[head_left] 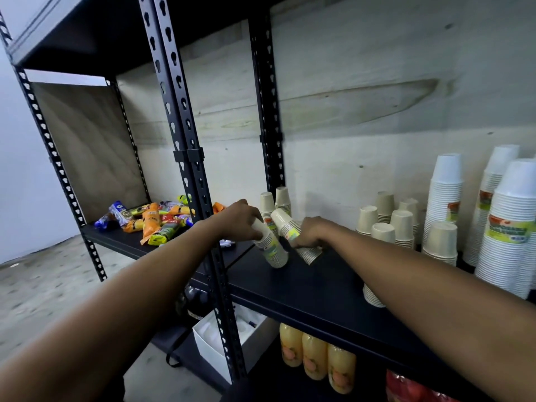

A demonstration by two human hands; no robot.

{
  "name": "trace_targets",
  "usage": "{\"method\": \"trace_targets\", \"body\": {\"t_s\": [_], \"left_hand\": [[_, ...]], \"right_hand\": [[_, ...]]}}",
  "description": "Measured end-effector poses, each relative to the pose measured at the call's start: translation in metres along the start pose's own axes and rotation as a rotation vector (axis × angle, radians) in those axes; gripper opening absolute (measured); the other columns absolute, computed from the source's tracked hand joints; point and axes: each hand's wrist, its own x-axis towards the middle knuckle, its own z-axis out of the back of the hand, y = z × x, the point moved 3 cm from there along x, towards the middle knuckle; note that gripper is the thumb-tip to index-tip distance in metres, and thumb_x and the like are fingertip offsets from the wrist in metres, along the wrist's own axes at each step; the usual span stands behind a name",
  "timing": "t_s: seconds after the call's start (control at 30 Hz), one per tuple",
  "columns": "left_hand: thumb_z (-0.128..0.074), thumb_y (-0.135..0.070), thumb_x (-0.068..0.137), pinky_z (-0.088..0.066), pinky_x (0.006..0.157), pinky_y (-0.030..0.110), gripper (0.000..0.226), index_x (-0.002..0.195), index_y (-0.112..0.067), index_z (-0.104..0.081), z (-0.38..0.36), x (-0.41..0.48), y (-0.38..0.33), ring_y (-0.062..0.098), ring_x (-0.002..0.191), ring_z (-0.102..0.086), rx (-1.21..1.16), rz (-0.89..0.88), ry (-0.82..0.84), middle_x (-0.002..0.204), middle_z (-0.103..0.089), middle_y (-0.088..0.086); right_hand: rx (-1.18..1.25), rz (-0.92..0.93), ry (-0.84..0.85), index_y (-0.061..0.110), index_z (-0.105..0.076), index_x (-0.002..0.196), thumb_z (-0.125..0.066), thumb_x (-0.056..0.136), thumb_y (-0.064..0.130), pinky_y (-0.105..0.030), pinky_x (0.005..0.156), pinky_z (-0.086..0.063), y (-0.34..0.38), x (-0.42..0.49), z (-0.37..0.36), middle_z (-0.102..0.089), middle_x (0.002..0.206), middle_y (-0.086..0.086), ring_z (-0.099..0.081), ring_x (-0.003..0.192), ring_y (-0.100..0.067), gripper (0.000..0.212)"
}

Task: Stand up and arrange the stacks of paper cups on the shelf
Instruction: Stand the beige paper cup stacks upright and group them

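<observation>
Black metal rack against a pale board wall, pretty dim lighting. Nearest, under the main shelf, are yellow juice bottles and a white box. By the shelf's front edge a short white stack pokes out from behind the right forearm. Further in, towards the shelf's left end, the left hand is wrapped round a tilted stack of white ribbed paper cups with a green-yellow label, lower end down at the shelf. The right hand has its fingers curled over a lying stack, flat on its side. Between the hands a leaning stack, beige, tips left; can't tell if either hand holds it. Along the back edge beige stacks stand upright, with another beige cluster mid-shelf and tall white stacks at the right end. Snack packets lie on the next shelf section to the left.
</observation>
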Motion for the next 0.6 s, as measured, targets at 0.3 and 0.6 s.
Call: {"method": "trace_targets", "body": {"t_s": [0.3,0.6], "left_hand": [[-0.07,-0.025,0.084,-0.05,0.09,0.036,0.047,0.128,-0.021,-0.056,0.03,-0.028,0.01,0.024,0.102,-0.055,-0.182,0.04,-0.101,0.116,-0.052,0.007],[-0.072,-0.026,0.083,-0.047,0.088,0.031,0.055,0.134,-0.02,-0.054,0.019,-0.02,0.028,0.02,0.1,-0.054,-0.085,0.021,-0.043,0.122,-0.054,0.008]], "right_hand": [[0.621,0.232,-0.045,0.018,-0.043,0.14,-0.075,0.083,0.032,-0.038,0.101,-0.048,0.027,0.007,-0.026,-0.059,0.135,-0.003,-0.058,0.119,-0.022,0.067],[0.73,0.263,-0.016,0.02,-0.044,0.143,-0.073,0.087,0.025,-0.045,0.105,-0.047,0.044,0.045,-0.061,-0.061,0.134,-0.003,-0.058,0.122,-0.023,0.063]]}}
